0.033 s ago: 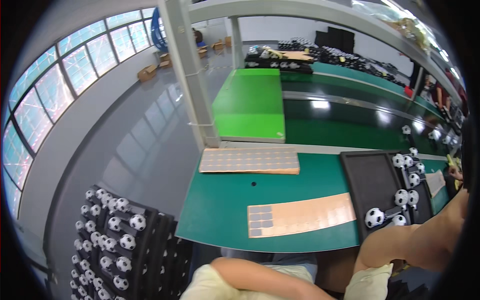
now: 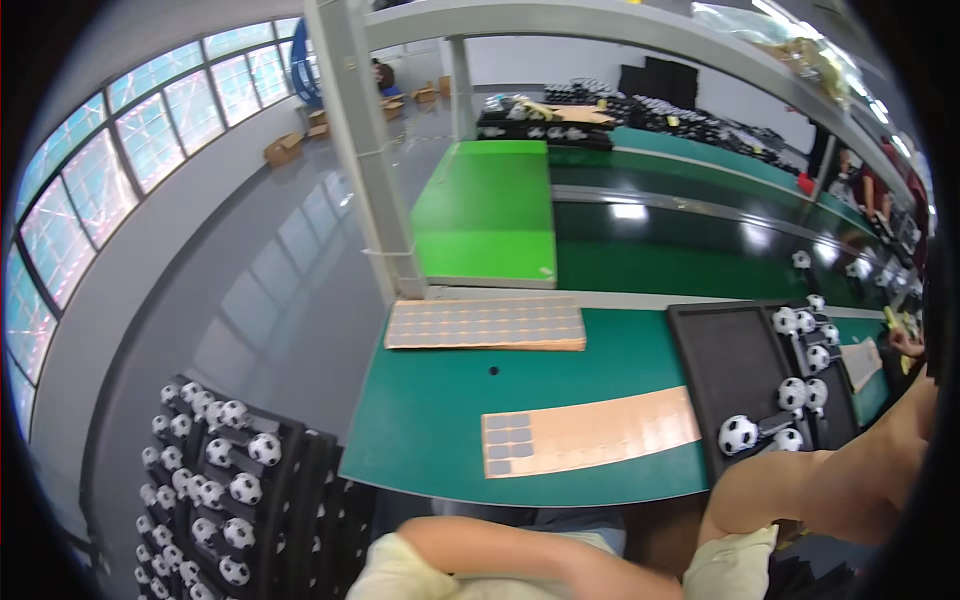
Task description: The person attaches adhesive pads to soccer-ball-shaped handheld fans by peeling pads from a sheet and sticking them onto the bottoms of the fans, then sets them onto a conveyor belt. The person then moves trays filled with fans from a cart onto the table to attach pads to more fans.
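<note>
My left forearm lies across the bottom edge in a pale yellow sleeve, and its hand is out of sight. My right arm rises from the lower right toward the picture's rim. My right hand shows only partly there, beside a tan sheet, and its grip is unclear. A black tray on the green table holds several small black-and-white football-patterned balls along its right side. A brown sheet with a few grey square pads at its left end lies near the front edge.
A stack of tan sheets covered in grey pads lies at the table's back. Stacked black trays of the same balls stand low at the left. A grey post rises behind the table, with a bright green panel and a conveyor beyond.
</note>
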Available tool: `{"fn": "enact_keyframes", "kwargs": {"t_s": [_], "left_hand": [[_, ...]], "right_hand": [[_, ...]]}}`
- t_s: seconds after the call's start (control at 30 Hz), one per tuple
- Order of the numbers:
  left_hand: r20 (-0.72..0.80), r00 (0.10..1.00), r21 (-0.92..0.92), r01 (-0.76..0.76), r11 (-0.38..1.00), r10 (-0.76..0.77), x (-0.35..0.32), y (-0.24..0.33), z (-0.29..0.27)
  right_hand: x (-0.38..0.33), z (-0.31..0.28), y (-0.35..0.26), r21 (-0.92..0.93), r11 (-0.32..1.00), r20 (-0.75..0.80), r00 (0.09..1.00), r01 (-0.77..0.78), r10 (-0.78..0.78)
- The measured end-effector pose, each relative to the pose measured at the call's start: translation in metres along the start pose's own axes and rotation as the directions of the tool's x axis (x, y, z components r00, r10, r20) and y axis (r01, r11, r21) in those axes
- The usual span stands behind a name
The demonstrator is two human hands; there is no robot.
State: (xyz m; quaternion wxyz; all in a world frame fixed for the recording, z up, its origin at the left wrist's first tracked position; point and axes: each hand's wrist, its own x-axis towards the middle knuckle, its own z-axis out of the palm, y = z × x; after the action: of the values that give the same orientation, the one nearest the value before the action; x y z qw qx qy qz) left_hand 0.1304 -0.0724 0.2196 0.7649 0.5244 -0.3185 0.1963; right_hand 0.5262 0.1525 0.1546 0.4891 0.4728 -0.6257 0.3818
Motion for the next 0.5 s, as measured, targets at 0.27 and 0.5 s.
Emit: {"fn": "enact_keyframes", "kwargs": {"t_s": [0.27, 0.5], "left_hand": [[-0.504, 0.648, 0.854, 0.474, 0.216, 0.571, -0.035, 0.138, 0.105], [-0.181, 0.706, 0.969, 0.248, 0.0, 0.685, -0.041, 0.132, 0.106]], "right_hand": [[0.147, 0.122, 0.162, -0.119, 0.982, 0.071, 0.985, -0.148, 0.157], [0.151, 0.125, 0.19, -0.147, 0.97, 0.041, 0.978, -0.195, 0.203]]}}
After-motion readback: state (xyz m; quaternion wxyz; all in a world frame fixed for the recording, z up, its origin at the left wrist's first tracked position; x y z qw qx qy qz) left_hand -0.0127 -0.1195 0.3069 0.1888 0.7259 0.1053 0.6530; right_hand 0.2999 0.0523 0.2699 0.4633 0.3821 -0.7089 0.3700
